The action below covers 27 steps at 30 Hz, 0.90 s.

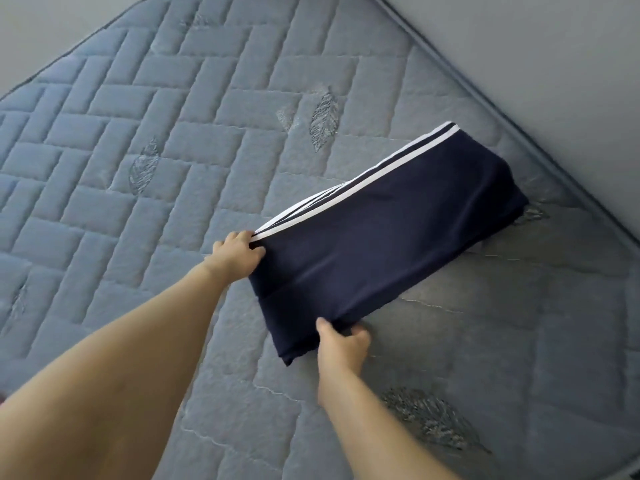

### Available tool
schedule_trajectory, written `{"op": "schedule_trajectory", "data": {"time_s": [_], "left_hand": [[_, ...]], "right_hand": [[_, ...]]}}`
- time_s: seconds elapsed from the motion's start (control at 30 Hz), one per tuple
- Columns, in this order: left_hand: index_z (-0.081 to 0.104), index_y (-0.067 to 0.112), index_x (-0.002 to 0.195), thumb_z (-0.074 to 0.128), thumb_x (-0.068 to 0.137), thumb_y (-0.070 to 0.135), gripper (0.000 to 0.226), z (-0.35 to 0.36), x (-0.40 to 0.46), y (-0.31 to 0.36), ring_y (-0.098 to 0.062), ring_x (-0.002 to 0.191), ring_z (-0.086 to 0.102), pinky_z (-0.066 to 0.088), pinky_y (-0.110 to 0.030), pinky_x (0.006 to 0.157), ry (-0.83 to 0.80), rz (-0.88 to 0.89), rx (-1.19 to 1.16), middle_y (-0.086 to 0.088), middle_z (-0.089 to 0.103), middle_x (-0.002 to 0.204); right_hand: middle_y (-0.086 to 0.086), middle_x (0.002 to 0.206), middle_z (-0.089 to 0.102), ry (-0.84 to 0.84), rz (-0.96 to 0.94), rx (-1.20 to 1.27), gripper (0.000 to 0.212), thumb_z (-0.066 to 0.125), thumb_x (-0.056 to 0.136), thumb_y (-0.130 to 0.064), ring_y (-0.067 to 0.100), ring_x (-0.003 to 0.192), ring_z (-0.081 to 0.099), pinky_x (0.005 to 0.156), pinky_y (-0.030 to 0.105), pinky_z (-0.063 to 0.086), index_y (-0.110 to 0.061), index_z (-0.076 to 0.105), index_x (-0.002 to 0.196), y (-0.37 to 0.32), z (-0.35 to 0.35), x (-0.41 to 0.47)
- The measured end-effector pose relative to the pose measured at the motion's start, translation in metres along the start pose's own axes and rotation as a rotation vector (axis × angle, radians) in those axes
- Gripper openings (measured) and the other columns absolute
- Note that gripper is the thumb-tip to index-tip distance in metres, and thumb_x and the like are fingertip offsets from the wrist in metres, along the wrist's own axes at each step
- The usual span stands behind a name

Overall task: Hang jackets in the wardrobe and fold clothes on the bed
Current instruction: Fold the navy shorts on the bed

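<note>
A navy garment [377, 244] with white side stripes is seen folded into a long flat rectangle on the bed [138, 140], whose bare grey-blue mattress is quilted in a brick pattern with stitched leaf motifs. The white stripes are laid along the garment's far long edge, and a seam is visible across the cloth near its closer end. Its exact type cannot be told from the fold.

The left hand [237, 255] is closed on the near-left corner of the garment, at the end of the striped edge, with the thumb on top of the cloth and the fingers curled round its edge. The right hand [343, 344] is closed on the nearer long edge, close to the bottom corner; the fabric is pinched between the thumb on top and the fingers tucked below.

The garment is stretched away from both hands toward the upper right, its far end lying near the mattress edge beside the grey wall [536, 64]. The rest of it is rested flat on the mattress.
</note>
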<state>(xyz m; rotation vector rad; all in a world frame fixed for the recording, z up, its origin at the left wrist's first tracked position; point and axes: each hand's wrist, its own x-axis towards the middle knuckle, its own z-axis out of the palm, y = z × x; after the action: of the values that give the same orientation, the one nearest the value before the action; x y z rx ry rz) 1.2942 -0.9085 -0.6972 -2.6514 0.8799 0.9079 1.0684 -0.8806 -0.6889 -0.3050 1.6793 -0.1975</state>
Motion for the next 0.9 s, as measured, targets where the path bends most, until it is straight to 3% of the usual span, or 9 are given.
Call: {"op": "schedule_trajectory", "data": {"time_s": [0.17, 0.3, 0.37, 0.5, 0.6, 0.67, 0.77, 0.83, 0.9], "left_hand": [[0.049, 0.014, 0.126, 0.044, 0.100, 0.037, 0.036, 0.001, 0.007, 0.003, -0.041, 0.119, 0.040, 0.032, -0.041, 0.098, 0.015, 0.103, 0.005, -0.014, 0.042, 0.129], [0.046, 0.019, 0.092, 0.045, 0.101, 0.027, 0.012, -0.002, 0.004, -0.003, -0.022, 0.082, 0.051, 0.037, -0.031, 0.064, 0.005, 0.224, -0.146, -0.005, 0.052, 0.096], [0.042, 0.014, 0.093, 0.044, 0.101, 0.025, 0.013, -0.009, 0.003, -0.008, -0.019, 0.071, 0.048, 0.032, -0.031, 0.056, 0.035, 0.280, -0.146, -0.003, 0.050, 0.082], [0.039, 0.011, 0.093, 0.041, 0.102, 0.022, 0.014, -0.012, -0.001, -0.017, -0.023, 0.073, 0.048, 0.032, -0.035, 0.059, 0.101, 0.291, -0.198, -0.004, 0.050, 0.082], [0.043, 0.008, 0.101, 0.039, 0.096, 0.009, 0.006, 0.010, -0.013, -0.023, -0.033, 0.084, 0.047, 0.037, -0.041, 0.070, 0.192, 0.258, -0.177, -0.013, 0.050, 0.097], [0.048, 0.008, 0.115, 0.042, 0.082, 0.003, 0.034, 0.023, -0.024, -0.026, -0.037, 0.092, 0.048, 0.043, -0.047, 0.077, 0.385, 0.463, 0.047, -0.016, 0.050, 0.109], [0.046, 0.013, 0.133, 0.045, 0.074, 0.019, 0.060, 0.040, -0.033, -0.045, -0.040, 0.116, 0.050, 0.041, -0.053, 0.099, 0.428, 0.939, 0.521, -0.016, 0.049, 0.133], [0.013, 0.020, 0.154, 0.048, 0.082, 0.027, 0.081, 0.049, -0.033, -0.063, -0.032, 0.146, 0.017, 0.010, -0.054, 0.118, 0.231, 0.918, 0.822, -0.011, 0.015, 0.160], [-0.026, 0.024, 0.150, 0.043, 0.089, 0.028, 0.092, 0.054, -0.026, -0.072, -0.026, 0.149, -0.012, -0.007, -0.052, 0.119, 0.207, 0.807, 0.919, -0.004, -0.015, 0.162]], "right_hand": [[0.008, 0.138, 0.053, -0.209, 0.210, -0.042, 0.075, 0.079, 0.080, -0.030, 0.029, 0.120, 0.054, 0.083, 0.031, 0.040, -0.012, 0.041, 0.142, 0.019, 0.029, 0.001], [0.001, 0.110, 0.059, -0.186, 0.196, -0.050, 0.046, 0.062, 0.086, -0.007, 0.020, 0.088, 0.055, 0.078, 0.032, 0.040, -0.010, 0.048, 0.130, 0.017, 0.037, 0.003], [0.003, 0.098, 0.062, -0.216, 0.145, 0.008, 0.037, 0.054, 0.082, -0.002, 0.019, 0.077, 0.055, 0.070, 0.031, 0.043, -0.004, 0.054, 0.119, 0.021, 0.030, 0.004], [0.009, 0.079, 0.064, -0.305, 0.164, 0.167, 0.030, 0.049, 0.077, 0.002, 0.020, 0.054, 0.053, 0.049, 0.028, 0.044, 0.002, 0.062, 0.104, 0.024, 0.011, 0.000], [0.012, 0.091, 0.063, -0.315, 0.202, 0.193, 0.038, 0.048, 0.080, 0.002, 0.022, 0.063, 0.053, 0.048, 0.027, 0.046, -0.002, 0.059, 0.116, 0.020, 0.004, -0.003], [0.015, 0.101, 0.064, -0.309, 0.158, 0.143, 0.040, 0.051, 0.083, -0.001, 0.025, 0.069, 0.060, 0.054, 0.031, 0.052, -0.005, 0.051, 0.122, 0.022, -0.002, -0.004], [0.014, 0.120, 0.053, 0.071, -0.290, -0.236, 0.056, 0.065, 0.079, -0.009, 0.030, 0.093, 0.058, 0.082, 0.047, 0.052, -0.015, 0.040, 0.128, 0.039, -0.015, 0.001], [0.014, 0.120, 0.050, 0.362, -0.756, -0.483, 0.060, 0.073, 0.071, -0.013, 0.033, 0.098, 0.052, 0.084, 0.048, 0.047, -0.012, 0.049, 0.126, 0.044, -0.018, -0.002], [0.010, 0.117, 0.053, 0.363, -1.117, -0.739, 0.058, 0.076, 0.065, -0.022, 0.032, 0.102, 0.052, 0.085, 0.044, 0.045, -0.011, 0.058, 0.120, 0.047, -0.009, -0.006]]}}
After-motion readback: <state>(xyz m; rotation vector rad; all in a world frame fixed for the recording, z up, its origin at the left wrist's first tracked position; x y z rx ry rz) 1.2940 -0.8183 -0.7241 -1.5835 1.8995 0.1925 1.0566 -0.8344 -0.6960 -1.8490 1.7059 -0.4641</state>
